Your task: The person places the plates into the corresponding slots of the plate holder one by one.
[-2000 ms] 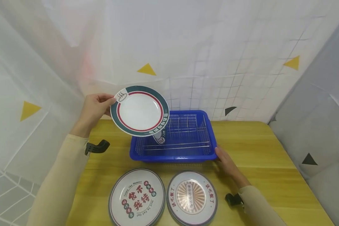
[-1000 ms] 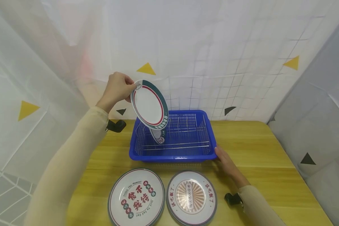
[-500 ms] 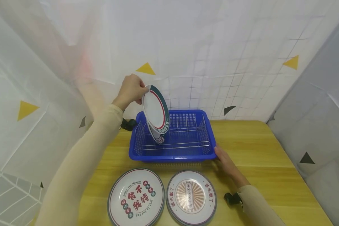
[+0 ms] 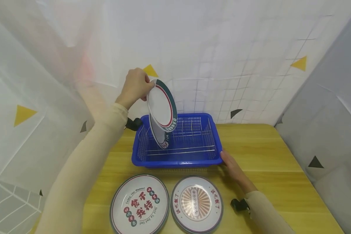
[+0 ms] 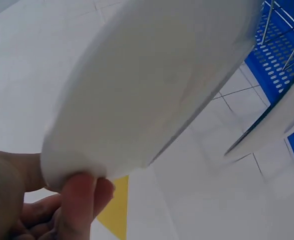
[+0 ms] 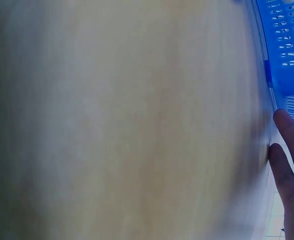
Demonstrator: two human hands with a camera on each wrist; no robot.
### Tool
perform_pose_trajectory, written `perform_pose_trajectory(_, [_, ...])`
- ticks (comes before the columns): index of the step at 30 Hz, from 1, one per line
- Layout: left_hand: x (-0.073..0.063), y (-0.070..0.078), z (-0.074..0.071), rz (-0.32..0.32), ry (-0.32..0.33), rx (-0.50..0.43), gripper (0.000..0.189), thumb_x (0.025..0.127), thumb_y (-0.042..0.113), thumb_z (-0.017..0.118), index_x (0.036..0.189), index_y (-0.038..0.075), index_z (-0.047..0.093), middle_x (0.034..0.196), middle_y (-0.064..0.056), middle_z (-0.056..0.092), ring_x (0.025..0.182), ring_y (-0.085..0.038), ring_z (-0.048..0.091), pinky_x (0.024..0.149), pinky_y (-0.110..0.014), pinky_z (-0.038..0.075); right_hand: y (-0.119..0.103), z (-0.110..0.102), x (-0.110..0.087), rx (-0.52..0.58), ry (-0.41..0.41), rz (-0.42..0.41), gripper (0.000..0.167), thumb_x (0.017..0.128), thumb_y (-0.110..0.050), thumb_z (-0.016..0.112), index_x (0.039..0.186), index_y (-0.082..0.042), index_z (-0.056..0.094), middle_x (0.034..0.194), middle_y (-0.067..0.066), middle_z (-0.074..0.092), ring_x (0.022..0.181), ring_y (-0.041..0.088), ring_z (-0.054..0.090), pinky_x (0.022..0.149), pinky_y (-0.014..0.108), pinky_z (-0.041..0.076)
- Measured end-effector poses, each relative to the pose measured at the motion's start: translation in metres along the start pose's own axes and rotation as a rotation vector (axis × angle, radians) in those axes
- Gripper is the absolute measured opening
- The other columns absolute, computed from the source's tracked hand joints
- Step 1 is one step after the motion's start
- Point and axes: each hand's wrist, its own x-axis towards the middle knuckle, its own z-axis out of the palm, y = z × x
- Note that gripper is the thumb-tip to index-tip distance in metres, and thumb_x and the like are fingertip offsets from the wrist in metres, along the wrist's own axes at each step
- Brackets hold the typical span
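Observation:
My left hand (image 4: pixel 136 85) pinches the rim of a white plate (image 4: pixel 161 105) with a green and red border. The plate is tilted steeply above the left part of a blue dish basket (image 4: pixel 175 163). In the left wrist view its plain underside (image 5: pixel 136 100) shows, with the thumb and fingertips at its edge. Behind and below it, another plate (image 4: pixel 156 131) stands on edge in the basket's wire rack (image 4: pixel 190 133), partly hidden. My right hand (image 4: pixel 233 167) touches the basket's front right corner; in the right wrist view its fingers (image 6: pixel 283 167) are stretched out.
Two stacks of plates lie in front of the basket: larger plates (image 4: pixel 139 204) with red characters on the left, smaller plates (image 4: pixel 197 203) with a sunburst on the right. The wooden table (image 4: pixel 251 143) meets a pale draped wall (image 4: pixel 222 48) behind.
My left hand has carried the plate rightward over the basket and turned it from nearly face-on to steep. In the last half second it rose slightly. My right hand stays at the corner.

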Motion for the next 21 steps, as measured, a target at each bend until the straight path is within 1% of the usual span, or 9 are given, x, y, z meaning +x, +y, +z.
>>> perform_pose_trajectory(1, [0.000, 0.001, 0.001, -0.003, -0.009, -0.006, 0.025, 0.094, 0.016, 0.062, 0.093, -0.007, 0.071, 0.092, -0.022, 0.072, 0.050, -0.020, 0.068, 0.045, -0.018, 0.051, 0.000, 0.000, 0.000, -0.001, 0.001, -0.001, 0.054, 0.109, -0.025, 0.021, 0.152, 0.006, 0.020, 0.143, 0.034, 0.042, 0.114, -0.002, 0.057, 0.096, 0.014, 0.044])
perform_pose_trajectory(3, [0.000, 0.002, 0.006, 0.005, -0.027, -0.012, 0.025, 0.094, 0.015, 0.062, 0.090, -0.007, 0.071, 0.089, -0.023, 0.072, 0.049, -0.020, 0.067, 0.045, -0.019, 0.052, 0.000, 0.000, 0.000, -0.001, 0.000, -0.007, 0.054, 0.109, -0.025, 0.021, 0.152, 0.006, 0.020, 0.143, 0.034, 0.042, 0.115, 0.000, 0.057, 0.096, 0.015, 0.044])
perform_pose_trajectory(6, [0.000, 0.003, 0.016, 0.028, -0.038, 0.000, 0.025, 0.093, 0.014, 0.062, 0.080, -0.005, 0.070, 0.080, -0.021, 0.072, 0.047, -0.019, 0.066, 0.043, -0.020, 0.051, 0.000, 0.000, 0.000, -0.006, 0.000, -0.005, 0.054, 0.109, -0.025, 0.022, 0.152, 0.006, 0.020, 0.143, 0.034, 0.043, 0.115, 0.001, 0.057, 0.096, 0.016, 0.045])
perform_pose_trajectory(10, [0.001, 0.004, 0.030, 0.056, -0.025, 0.030, 0.029, 0.091, 0.014, 0.062, 0.068, -0.003, 0.066, 0.067, -0.016, 0.068, 0.043, -0.017, 0.063, 0.040, -0.019, 0.048, 0.001, 0.001, -0.001, -0.009, -0.001, -0.004, 0.054, 0.109, -0.026, 0.022, 0.152, 0.006, 0.020, 0.143, 0.034, 0.043, 0.115, 0.001, 0.057, 0.096, 0.017, 0.045])
perform_pose_trajectory(12, [0.001, 0.006, 0.037, 0.071, -0.015, 0.048, 0.031, 0.090, 0.014, 0.062, 0.063, 0.000, 0.063, 0.060, -0.010, 0.062, 0.042, -0.014, 0.059, 0.039, -0.018, 0.044, 0.001, 0.000, -0.001, -0.013, 0.000, -0.006, 0.053, 0.109, -0.025, 0.022, 0.152, 0.006, 0.020, 0.143, 0.034, 0.043, 0.115, 0.000, 0.057, 0.096, 0.017, 0.045])
perform_pose_trajectory(14, [0.002, 0.009, 0.043, 0.083, -0.004, 0.057, 0.035, 0.089, 0.013, 0.062, 0.056, 0.002, 0.056, 0.051, -0.006, 0.055, 0.040, -0.014, 0.055, 0.037, -0.019, 0.041, 0.001, 0.000, -0.001, -0.019, 0.001, -0.008, 0.053, 0.109, -0.025, 0.021, 0.152, 0.006, 0.020, 0.143, 0.034, 0.043, 0.115, 0.000, 0.057, 0.096, 0.016, 0.045])
perform_pose_trajectory(17, [0.001, 0.012, 0.053, 0.081, 0.000, 0.052, 0.041, 0.088, 0.011, 0.062, 0.051, 0.007, 0.045, 0.046, -0.001, 0.046, 0.038, -0.014, 0.053, 0.036, -0.020, 0.043, 0.000, -0.001, 0.000, -0.021, -0.001, -0.007, 0.053, 0.109, -0.025, 0.021, 0.153, 0.005, 0.020, 0.142, 0.033, 0.044, 0.115, 0.001, 0.057, 0.095, 0.016, 0.045])
perform_pose_trajectory(19, [0.001, 0.015, 0.060, 0.071, -0.014, 0.036, 0.042, 0.087, 0.008, 0.061, 0.051, 0.008, 0.041, 0.044, -0.002, 0.045, 0.036, -0.014, 0.055, 0.036, -0.022, 0.046, 0.000, -0.001, 0.000, -0.025, -0.005, -0.009, 0.053, 0.109, -0.025, 0.021, 0.153, 0.005, 0.019, 0.142, 0.034, 0.043, 0.115, 0.000, 0.056, 0.095, 0.015, 0.045])
perform_pose_trajectory(21, [0.000, 0.016, 0.068, 0.056, -0.036, 0.032, 0.040, 0.087, 0.007, 0.060, 0.052, 0.009, 0.041, 0.045, -0.003, 0.048, 0.036, -0.015, 0.057, 0.037, -0.023, 0.049, 0.001, -0.001, 0.001, -0.021, -0.006, -0.018, 0.053, 0.109, -0.024, 0.021, 0.152, 0.006, 0.019, 0.143, 0.035, 0.042, 0.116, 0.000, 0.056, 0.095, 0.015, 0.045])
